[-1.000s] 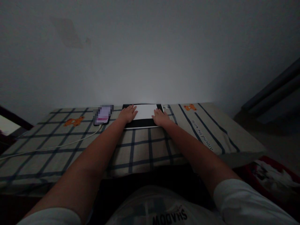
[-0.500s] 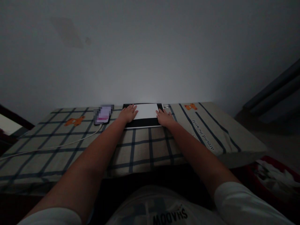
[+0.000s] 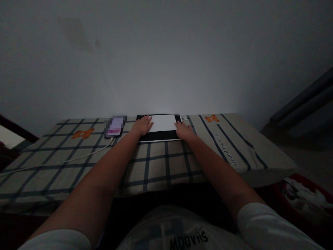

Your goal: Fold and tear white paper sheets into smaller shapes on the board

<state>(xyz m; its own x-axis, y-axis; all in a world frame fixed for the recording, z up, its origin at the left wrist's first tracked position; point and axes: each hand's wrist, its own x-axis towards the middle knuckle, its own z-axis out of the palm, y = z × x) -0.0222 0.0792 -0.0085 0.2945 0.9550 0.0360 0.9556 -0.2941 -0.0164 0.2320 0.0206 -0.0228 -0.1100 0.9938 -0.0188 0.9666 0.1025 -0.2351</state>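
Note:
A tablet (image 3: 163,124) with a bright white screen and black frame lies flat on a checked cloth (image 3: 156,163) near the wall. My left hand (image 3: 142,126) rests flat on the tablet's left side, fingers stretched out. Over at the right edge, my right hand (image 3: 184,131) lies with its fingers extended. Neither hand holds anything.
A phone (image 3: 114,127) with a lit screen lies left of the tablet, a white cable (image 3: 59,161) running from it toward the left. The room is dim. A red container (image 3: 304,194) with white contents sits at the lower right. A pale wall stands just behind.
My right hand has slid a little to the right along the tablet's edge. My left hand has stayed in place.

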